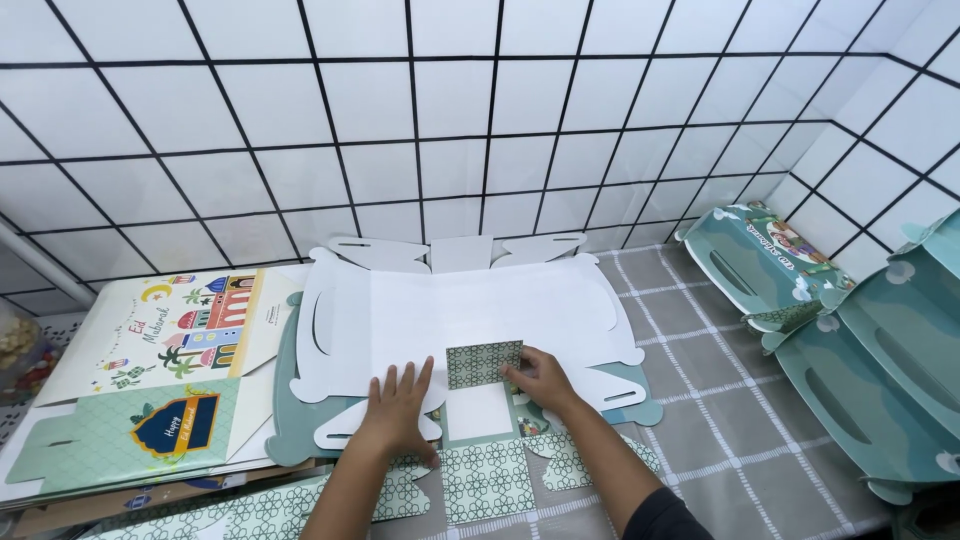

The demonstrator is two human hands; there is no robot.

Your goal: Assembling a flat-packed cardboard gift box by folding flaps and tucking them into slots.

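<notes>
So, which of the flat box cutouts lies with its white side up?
The cutout under both hands, in the middle; those left of it show printed colour sides.

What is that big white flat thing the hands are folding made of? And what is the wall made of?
The white flat box blank looks like thin card: matte white inside, die-cut slots, crisp creases, and a green patterned flap folded up between the left hand and right hand. The wall looks like glossy white ceramic tile with dark grout, judging by its soft sheen, though it could be a tile-look panel.
</notes>
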